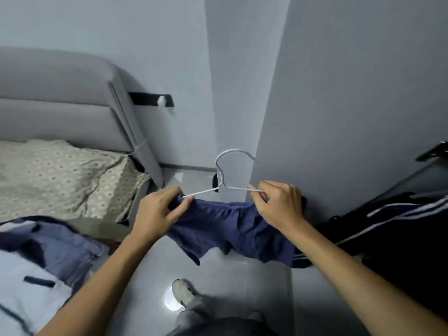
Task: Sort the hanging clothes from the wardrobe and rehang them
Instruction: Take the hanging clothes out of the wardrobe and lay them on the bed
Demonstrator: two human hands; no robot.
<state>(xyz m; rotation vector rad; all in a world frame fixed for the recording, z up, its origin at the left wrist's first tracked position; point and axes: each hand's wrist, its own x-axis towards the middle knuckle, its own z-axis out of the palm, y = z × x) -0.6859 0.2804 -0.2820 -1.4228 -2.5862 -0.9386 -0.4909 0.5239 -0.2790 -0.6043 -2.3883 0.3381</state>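
Your colours here: mostly greys and blues.
You have navy-blue shorts (232, 229) on a pale grey hanger (226, 170); a beige bedsheet (60, 175) with a small dotted-ring pattern; a grey headboard (60, 98); a black jacket (400, 229) with white stripes; pale grey walls (351, 81).
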